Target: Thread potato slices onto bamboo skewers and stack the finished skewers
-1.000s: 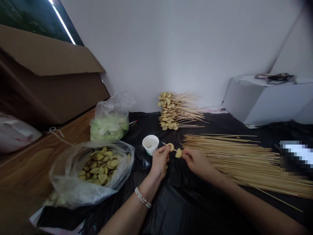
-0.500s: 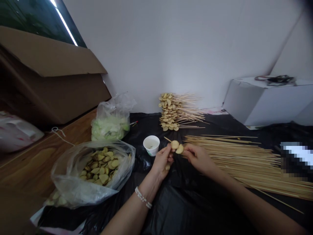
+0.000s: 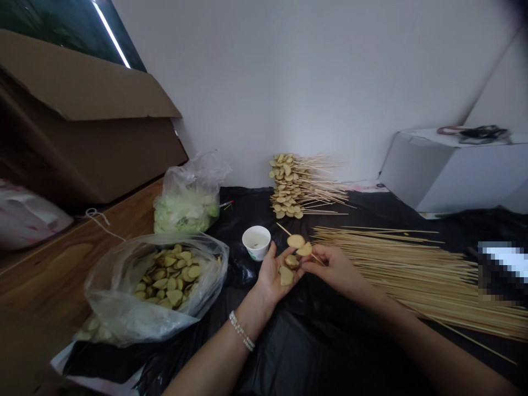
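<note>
My left hand [image 3: 274,279] is turned palm up, its thumb spread, and holds loose potato slices [image 3: 286,275] in the palm and on the fingers. My right hand [image 3: 331,268] is closed on a thin wooden skewer [image 3: 282,227], pinching it low down. Two potato slices [image 3: 296,241] are threaded on that skewer, and its tip sticks out past them to the upper left. The threaded slices hang just above my left fingers. A white paper cup [image 3: 256,242] stands beyond my left thumb. Bare skewers [image 3: 404,275] lie in a wide pile beside and under my right forearm.
At the left an open plastic bag [image 3: 117,302] contains many potato slices; behind it stands a bag of pale green pieces [image 3: 187,212]. Filled skewers [image 3: 289,187] are stacked by the wall. A cardboard box [image 3: 94,154] and a white box [image 3: 449,165] flank the black plastic sheet [image 3: 322,341].
My left hand has let go of the threaded slices and opened palm up, showing the loose slices. My right hand keeps hold of the skewer. The view has shifted slightly.
</note>
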`<state>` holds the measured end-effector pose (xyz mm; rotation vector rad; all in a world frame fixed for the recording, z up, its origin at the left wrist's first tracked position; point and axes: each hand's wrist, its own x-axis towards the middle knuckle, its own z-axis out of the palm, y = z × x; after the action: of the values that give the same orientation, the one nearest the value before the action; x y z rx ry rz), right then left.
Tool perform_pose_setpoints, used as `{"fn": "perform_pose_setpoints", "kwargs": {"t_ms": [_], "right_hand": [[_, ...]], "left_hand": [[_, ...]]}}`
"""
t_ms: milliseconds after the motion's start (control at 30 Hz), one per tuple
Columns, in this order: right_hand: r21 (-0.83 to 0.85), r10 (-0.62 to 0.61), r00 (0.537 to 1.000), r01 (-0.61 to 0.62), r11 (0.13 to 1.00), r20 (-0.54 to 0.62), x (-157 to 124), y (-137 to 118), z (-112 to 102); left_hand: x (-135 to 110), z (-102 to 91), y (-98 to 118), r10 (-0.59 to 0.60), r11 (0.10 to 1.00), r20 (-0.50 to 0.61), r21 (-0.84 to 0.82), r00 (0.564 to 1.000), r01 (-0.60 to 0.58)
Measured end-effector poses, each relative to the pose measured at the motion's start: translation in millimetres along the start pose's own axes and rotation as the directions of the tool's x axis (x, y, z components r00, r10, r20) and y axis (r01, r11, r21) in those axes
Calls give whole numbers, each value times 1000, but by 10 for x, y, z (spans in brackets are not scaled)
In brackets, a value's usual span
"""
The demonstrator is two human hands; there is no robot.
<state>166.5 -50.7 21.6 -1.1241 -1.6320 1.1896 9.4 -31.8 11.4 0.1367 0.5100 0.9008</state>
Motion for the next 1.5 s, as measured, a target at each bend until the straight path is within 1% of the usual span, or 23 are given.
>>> {"fn": "perform_pose_setpoints", "kwargs": {"t_ms": [133,233,333,400,500,600,667,767,833,900,1000,1067,1133,1200,1267,1333,1367,1433,1500], "right_hand": [[-104,-25,1000,25,994,3,-18,26,54],[-125,-27,998,33,992,52,-59,-10,90],[-225,-58,994,76,971,88,-113,-46,149],[-310,-92,990,120,943,104,-138,-42,195],[-363,-134,985,164,917,107,-140,5,241],[-384,-178,982,188,904,63,-108,43,225],[-388,-190,982,180,904,12,-84,38,179],[-405,-201,972,136,904,-122,-66,0,80],[-446,-257,946,147,883,-197,-68,-22,17],[-508,-338,918,193,839,-209,-75,-22,-25],[-587,-412,899,254,769,-151,-82,24,-36],[-610,-418,901,270,745,-112,-83,57,-19],[-599,-405,909,272,753,-95,-80,69,-5],[-555,-359,928,246,794,-102,-70,56,-13],[-493,-276,955,189,849,-110,-53,29,-51],[-433,-206,972,139,891,-113,-30,1,-122],[-410,-194,974,131,902,-115,-18,-13,-168],[-395,-214,969,151,906,-120,0,-46,-279],[-431,-244,965,178,885,-102,6,-87,-404]], "left_hand": [[-15,40,4,1,1000,4,27,1000,-1],[-18,51,0,7,1000,-21,26,1000,-6],[-9,17,-11,32,999,-43,12,999,-31],[-8,-9,-25,54,999,-28,-1,998,-54],[-14,-17,-50,81,997,0,8,997,-81],[-15,13,-63,56,998,-25,31,998,-55],[-11,35,-66,33,999,-50,29,998,-31],[-9,49,-71,12,1000,-59,7,998,-11],[-13,48,-76,-14,1000,-72,2,997,14],[-19,48,-79,-50,998,-89,21,995,52],[-32,64,-83,-81,995,-110,50,991,87],[-39,76,-90,-51,996,-139,61,989,60],[-43,80,-101,-4,996,-166,88,986,19],[-43,75,-108,39,993,-179,117,983,-18],[-42,69,-99,77,990,-192,133,978,-52],[-40,67,-68,124,986,-212,138,969,-96],[-39,68,-46,147,983,-225,143,963,-117],[-34,70,-2,194,975,-244,158,950,-158],[-25,68,30,243,963,-245,178,939,-202]]}}
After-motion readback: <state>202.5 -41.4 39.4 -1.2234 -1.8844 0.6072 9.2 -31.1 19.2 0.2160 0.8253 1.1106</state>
